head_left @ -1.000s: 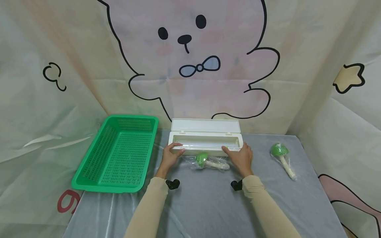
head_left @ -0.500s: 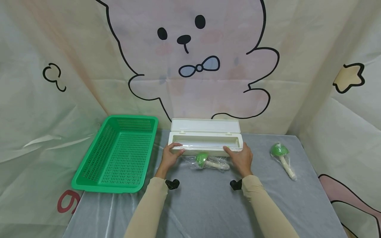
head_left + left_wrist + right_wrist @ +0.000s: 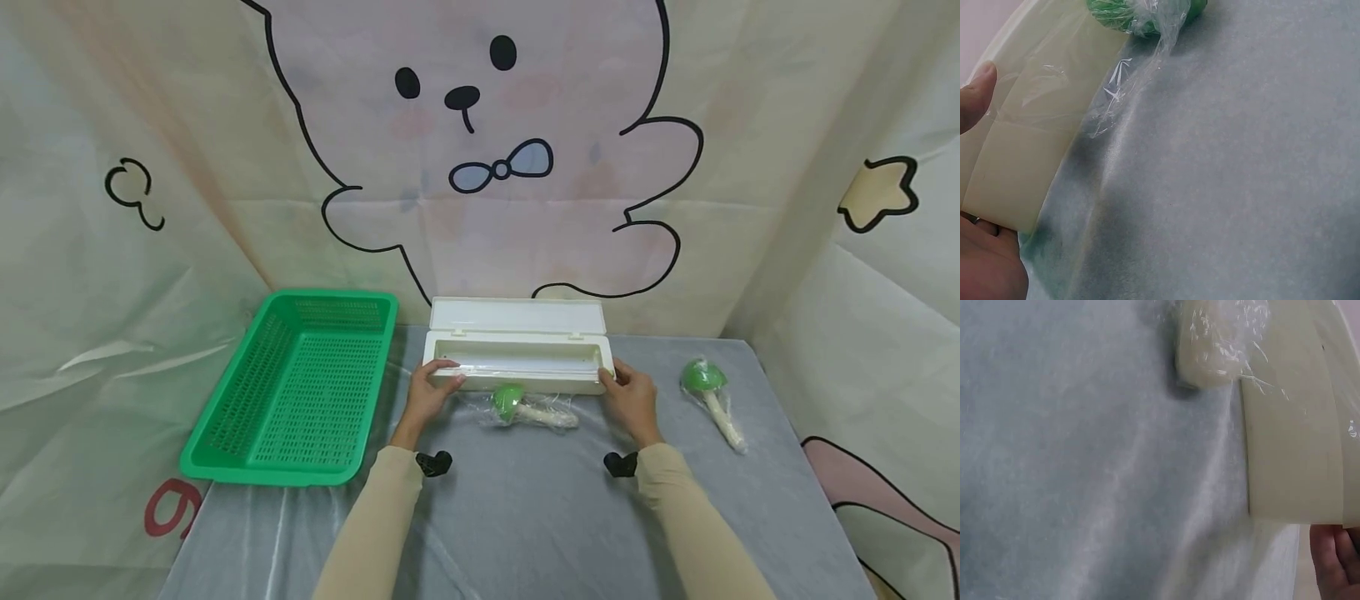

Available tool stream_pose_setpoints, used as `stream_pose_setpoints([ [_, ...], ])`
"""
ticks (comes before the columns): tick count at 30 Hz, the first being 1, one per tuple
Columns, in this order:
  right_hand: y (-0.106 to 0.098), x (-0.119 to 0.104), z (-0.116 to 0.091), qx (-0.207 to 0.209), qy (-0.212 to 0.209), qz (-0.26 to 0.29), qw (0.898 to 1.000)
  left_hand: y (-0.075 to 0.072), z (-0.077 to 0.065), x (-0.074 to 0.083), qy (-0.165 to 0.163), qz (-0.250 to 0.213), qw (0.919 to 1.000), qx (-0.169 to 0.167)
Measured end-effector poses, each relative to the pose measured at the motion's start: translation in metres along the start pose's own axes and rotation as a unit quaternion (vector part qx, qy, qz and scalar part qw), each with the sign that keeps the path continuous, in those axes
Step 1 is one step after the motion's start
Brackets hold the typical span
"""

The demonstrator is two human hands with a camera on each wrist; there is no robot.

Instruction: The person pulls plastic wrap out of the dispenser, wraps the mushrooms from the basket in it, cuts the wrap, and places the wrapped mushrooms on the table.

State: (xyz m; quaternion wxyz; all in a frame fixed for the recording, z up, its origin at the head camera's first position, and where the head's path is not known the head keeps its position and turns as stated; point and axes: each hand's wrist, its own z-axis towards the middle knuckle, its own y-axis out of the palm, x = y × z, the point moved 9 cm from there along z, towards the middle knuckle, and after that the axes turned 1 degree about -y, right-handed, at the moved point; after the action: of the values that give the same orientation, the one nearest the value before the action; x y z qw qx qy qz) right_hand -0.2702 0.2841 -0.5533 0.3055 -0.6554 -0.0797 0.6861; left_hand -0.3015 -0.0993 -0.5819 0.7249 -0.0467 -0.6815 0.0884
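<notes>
A long white box (image 3: 525,386) with its hinged lid (image 3: 517,317) raised stands at the back of the table, with clear plastic film along its front. My left hand (image 3: 427,398) grips the box's left end, thumb over the front and fingers round the side. At the opposite end, my right hand (image 3: 632,404) holds the front corner between thumb and fingers; fingers (image 3: 1329,559) show beside the end wall. Right in front of the box lies a mushroom-shaped object (image 3: 510,403) with a green cap and pale stem, wrapped in clear film.
To the left stands a green perforated plastic basket (image 3: 315,400). A second film-wrapped mushroom-shaped object (image 3: 708,383) lies on the right of the grey cloth-covered table (image 3: 525,525). A printed fabric backdrop (image 3: 525,233) hangs directly behind the box.
My right hand has slid right, its thumb moving from the front of the box to the right corner. The left hand, box and wrapped object have stayed in place.
</notes>
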Motion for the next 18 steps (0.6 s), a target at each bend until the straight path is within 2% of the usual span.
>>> stream_pose_setpoints([
  [2, -0.001, 0.002, -0.001, -0.012, 0.012, 0.002, 1.0, 0.001, 0.0, 0.002, 0.007, -0.001, 1.0, -0.001],
  [6, 0.002, 0.018, -0.013, -0.008, 0.085, 0.007, 0.996, 0.001, -0.001, 0.005, 0.021, 0.013, 0.9997, -0.008],
  [9, 0.007, 0.028, -0.029, 0.005, 0.132, -0.005, 0.991, 0.001, -0.003, 0.002, 0.001, 0.026, 0.9996, -0.012],
  [11, 0.014, 0.028, -0.038, -0.012, 0.134, -0.018, 0.991, 0.0, -0.006, 0.001, -0.015, 0.035, 0.9993, -0.002],
  [13, 0.024, 0.025, -0.043, -0.05, 0.117, -0.028, 0.991, -0.002, -0.01, 0.003, -0.018, 0.056, 0.9981, 0.02],
  [16, 0.044, 0.018, -0.047, -0.13, 0.087, -0.021, 0.987, -0.005, -0.02, 0.013, 0.02, 0.087, 0.9934, 0.072],
  [18, 0.054, 0.014, -0.047, -0.17, 0.072, -0.011, 0.983, -0.006, -0.029, 0.024, 0.071, 0.114, 0.9849, 0.109],
])
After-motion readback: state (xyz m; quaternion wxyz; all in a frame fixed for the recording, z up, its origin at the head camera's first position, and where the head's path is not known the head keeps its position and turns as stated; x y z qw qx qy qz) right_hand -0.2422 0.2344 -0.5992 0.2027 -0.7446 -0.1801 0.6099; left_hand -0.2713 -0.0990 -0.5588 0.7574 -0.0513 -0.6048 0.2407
